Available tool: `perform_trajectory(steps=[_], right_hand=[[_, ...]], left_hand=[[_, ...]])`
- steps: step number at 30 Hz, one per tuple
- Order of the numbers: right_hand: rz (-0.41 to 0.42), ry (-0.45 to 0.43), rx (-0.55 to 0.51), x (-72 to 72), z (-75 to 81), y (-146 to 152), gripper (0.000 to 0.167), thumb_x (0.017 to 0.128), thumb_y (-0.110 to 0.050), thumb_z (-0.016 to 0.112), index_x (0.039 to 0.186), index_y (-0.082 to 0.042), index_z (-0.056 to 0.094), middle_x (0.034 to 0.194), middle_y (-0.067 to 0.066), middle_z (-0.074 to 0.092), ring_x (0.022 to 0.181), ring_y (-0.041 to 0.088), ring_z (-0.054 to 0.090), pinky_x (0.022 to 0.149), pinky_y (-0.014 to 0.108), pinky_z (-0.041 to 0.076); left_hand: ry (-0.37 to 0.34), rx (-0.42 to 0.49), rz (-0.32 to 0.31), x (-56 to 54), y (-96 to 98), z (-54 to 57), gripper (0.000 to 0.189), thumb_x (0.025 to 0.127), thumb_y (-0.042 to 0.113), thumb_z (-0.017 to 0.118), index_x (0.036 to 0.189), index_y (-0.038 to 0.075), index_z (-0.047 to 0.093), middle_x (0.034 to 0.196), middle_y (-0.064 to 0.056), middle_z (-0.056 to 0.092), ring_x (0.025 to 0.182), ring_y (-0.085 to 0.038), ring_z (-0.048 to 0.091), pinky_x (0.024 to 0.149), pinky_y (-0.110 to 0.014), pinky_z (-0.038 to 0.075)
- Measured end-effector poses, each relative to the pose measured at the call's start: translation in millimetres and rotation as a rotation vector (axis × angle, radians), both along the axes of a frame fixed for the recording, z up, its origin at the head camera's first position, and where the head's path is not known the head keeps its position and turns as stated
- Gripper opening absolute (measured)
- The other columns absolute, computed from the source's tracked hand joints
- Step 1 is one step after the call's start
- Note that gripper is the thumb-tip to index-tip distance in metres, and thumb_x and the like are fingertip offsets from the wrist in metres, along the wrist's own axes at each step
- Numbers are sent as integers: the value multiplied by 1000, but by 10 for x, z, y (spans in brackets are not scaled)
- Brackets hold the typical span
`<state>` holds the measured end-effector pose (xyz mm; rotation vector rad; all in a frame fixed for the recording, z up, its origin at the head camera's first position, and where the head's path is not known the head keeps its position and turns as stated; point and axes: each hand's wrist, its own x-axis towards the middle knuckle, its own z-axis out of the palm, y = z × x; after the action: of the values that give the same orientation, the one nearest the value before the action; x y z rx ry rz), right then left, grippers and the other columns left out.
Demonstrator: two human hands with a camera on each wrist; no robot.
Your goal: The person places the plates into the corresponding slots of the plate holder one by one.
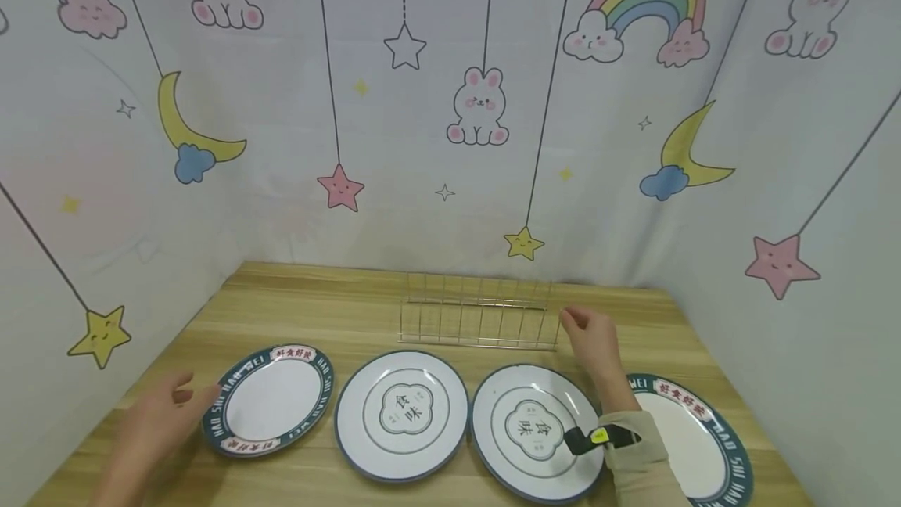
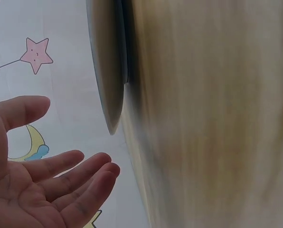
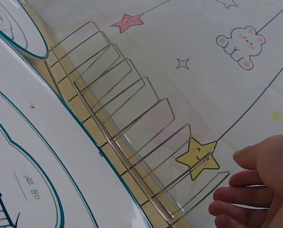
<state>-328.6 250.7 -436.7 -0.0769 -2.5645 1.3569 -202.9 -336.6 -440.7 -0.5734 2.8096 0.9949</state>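
Held the right hand [image 1: 591, 339] just beside the right end of the rack [image 1: 481, 325], with fingers loosely bent, thumb apart from them and nothing visibly clasped; could not tell light contact with the end wire from a narrow gap. Held the left hand [image 1: 158, 422] near the left plate [image 1: 271, 401], with thumb and fingers apart and nothing between; in the left wrist view, showed a gap before the rim. Showed the rack upright toward the back of the surface [image 1: 317, 303], behind the left-middle plate [image 1: 401, 415] and right-middle plate [image 1: 535, 433], with the right plate [image 1: 693, 444] partly hidden by the right sleeve [image 1: 642, 460].

Judged best handled, at the rack, by a light pinch low on the end frame, near the base wires; likely to tip or skid if pushed at the loop tops. Called for a raised sleeve, to avoid nudging the right-middle plate. Called, at the left plate, for fingertips beneath the rim and thumb above, without pressing down on the edge.
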Motion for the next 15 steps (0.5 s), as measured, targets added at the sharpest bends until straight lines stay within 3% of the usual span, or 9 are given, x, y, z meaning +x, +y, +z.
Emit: perform_trajectory(steps=[5, 15], right_hand=[[8, -20, -22, -4, -8, -16, 42, 103, -33, 54, 134, -5, 59, 131, 19, 59, 122, 36, 54, 100, 51, 48], [8, -11, -23, 1, -9, -41, 37, 103, -26, 55, 131, -2, 61, 121, 18, 65, 113, 33, 60, 97, 48, 50]], left_hand=[[-23, -13, -6, -24, -22, -52, 96, 95, 62, 49, 143, -17, 25, 135, -44, 37, 118, -61, 39, 92, -69, 40], [-50, -14, -143, -33, -77, -119, 95, 95, 62, 48, 138, -21, 31, 130, -44, 43, 118, -60, 42, 93, -68, 40]])
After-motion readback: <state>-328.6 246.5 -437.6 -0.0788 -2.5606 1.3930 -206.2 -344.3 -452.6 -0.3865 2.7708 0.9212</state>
